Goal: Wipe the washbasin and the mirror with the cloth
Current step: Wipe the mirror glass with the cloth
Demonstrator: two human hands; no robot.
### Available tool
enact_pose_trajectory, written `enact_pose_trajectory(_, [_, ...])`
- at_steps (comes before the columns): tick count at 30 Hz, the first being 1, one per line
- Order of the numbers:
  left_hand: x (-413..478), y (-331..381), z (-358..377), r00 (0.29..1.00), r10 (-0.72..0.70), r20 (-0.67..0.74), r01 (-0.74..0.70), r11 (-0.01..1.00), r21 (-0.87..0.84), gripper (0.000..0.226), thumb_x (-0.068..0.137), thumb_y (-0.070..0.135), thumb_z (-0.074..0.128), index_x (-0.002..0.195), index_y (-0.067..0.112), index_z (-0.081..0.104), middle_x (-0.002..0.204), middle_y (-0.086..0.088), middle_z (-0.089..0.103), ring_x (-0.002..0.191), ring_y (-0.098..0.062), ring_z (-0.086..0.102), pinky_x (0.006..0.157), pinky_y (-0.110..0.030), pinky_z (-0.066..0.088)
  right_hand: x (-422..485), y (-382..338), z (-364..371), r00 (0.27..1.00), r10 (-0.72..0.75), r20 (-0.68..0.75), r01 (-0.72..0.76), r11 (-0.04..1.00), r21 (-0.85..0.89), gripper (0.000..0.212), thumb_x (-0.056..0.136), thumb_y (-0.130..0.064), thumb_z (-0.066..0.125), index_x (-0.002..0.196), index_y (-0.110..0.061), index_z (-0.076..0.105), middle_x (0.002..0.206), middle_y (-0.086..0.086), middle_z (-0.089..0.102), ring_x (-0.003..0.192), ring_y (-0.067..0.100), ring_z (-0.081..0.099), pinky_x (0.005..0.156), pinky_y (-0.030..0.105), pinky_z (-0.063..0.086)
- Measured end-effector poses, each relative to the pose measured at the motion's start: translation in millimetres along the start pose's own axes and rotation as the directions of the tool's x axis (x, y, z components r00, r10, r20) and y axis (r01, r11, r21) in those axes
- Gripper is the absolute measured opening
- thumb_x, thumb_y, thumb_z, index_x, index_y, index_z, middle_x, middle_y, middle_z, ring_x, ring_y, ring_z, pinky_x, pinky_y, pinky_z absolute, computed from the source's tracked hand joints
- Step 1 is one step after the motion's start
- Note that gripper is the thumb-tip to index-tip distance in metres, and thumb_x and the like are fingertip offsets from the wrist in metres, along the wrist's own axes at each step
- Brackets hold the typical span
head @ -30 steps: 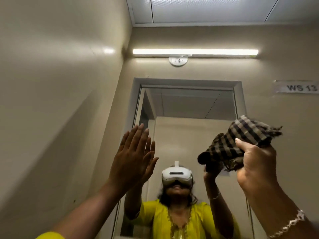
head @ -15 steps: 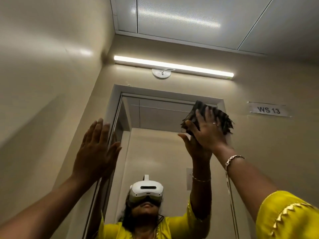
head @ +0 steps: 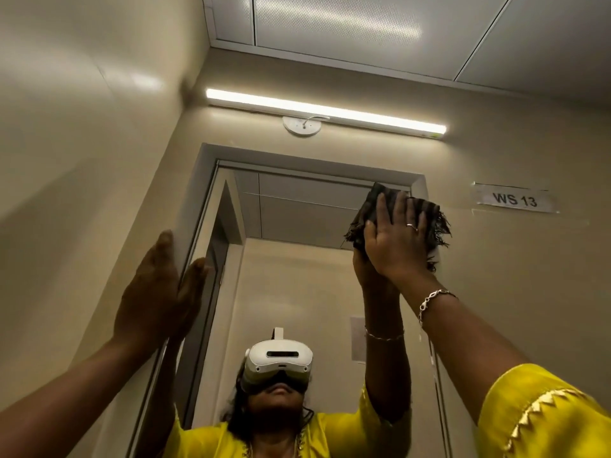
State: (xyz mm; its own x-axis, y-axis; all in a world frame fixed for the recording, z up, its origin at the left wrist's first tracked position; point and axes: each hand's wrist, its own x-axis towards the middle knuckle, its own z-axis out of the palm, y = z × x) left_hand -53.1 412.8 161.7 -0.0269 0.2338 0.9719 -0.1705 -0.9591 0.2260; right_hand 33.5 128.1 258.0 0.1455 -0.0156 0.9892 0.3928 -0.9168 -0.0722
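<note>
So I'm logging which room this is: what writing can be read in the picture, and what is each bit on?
"WS 13": dark capitals on a white paper label stuck to the wall, right of the mirror top and the cloth.
A pale plate reflected in the mirror shows no readable text.
No other writing is visible.

Lit tube light (head: 325,110) high on beige wall, "WS 13" label (head: 514,199) at right, panelled ceiling (head: 363,28) above
</note>
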Motion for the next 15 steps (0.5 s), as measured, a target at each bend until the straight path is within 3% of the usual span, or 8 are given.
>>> enact_pose_trajectory(6, [-2.9,6.2,-4.1,1.000,0.004,-0.002,-0.004,1.000,0.031,0.075,0.087,0.049,0.041,0.143,0.003,0.019,0.142,-0.028,0.036,0.117,-0.048,0.048,0.087,-0.053,0.044,17.1,2.7,-7.4,1.000,-0.021,0.023,0.021,1.000,-0.001,0.056,0.099,-0.035,0.021,0.149,-0.020,0.000,0.157,0.015,-0.007,0.144,0.028,-0.008,0.115,0.042,-0.010])
enact_pose_trajectory(8, [-2.6,7.2,-5.5,1.000,-0.008,-0.009,0.008,1.000,0.019,0.067,0.091,0.037,0.046,0.141,0.002,0.020,0.136,-0.031,0.041,0.110,-0.050,0.051,0.082,-0.052,0.045,18.5,2.9,-7.8,1.000,-0.021,0.011,0.021,1.000,0.009,0.056,0.099,-0.036,0.022,0.149,-0.021,0.001,0.157,0.014,-0.006,0.144,0.028,-0.008,0.115,0.042,-0.009])
enact_pose_trajectory(11, [-0.8,5.2,-6.8,0.995,-0.093,-0.024,0.091,0.992,-0.082,0.059,0.091,0.033,0.046,0.136,0.000,0.027,0.107,-0.033,0.057,0.091,-0.048,0.058,0.070,-0.046,0.047,15.5,1.3,-6.0,0.999,0.028,-0.021,-0.028,0.999,0.029,0.057,0.098,-0.038,0.023,0.149,-0.024,0.002,0.156,0.016,-0.008,0.144,0.029,-0.008,0.115,0.042,-0.008])
enact_pose_trajectory(13, [2.1,1.2,-5.2,0.981,-0.195,-0.009,0.191,0.968,-0.163,0.055,0.092,0.038,0.041,0.127,-0.004,0.037,0.075,-0.016,0.055,0.072,-0.038,0.058,0.056,-0.031,0.043,13.7,-2.5,-4.2,0.997,0.067,-0.044,-0.065,0.997,0.036,0.057,0.098,-0.038,0.023,0.149,-0.023,0.003,0.156,0.018,-0.007,0.144,0.031,-0.006,0.115,0.043,-0.007])
enact_pose_trajectory(15, [4.4,-1.4,-2.9,0.963,-0.267,0.036,0.268,0.940,-0.209,0.052,0.092,0.044,0.037,0.097,-0.006,0.050,0.062,-0.008,0.044,0.060,-0.028,0.048,0.051,-0.025,0.032,13.5,-9.7,-1.9,0.993,0.100,-0.059,-0.097,0.994,0.052,0.056,0.098,-0.037,0.023,0.149,-0.022,0.005,0.156,0.018,-0.004,0.144,0.031,-0.004,0.115,0.044,-0.005])
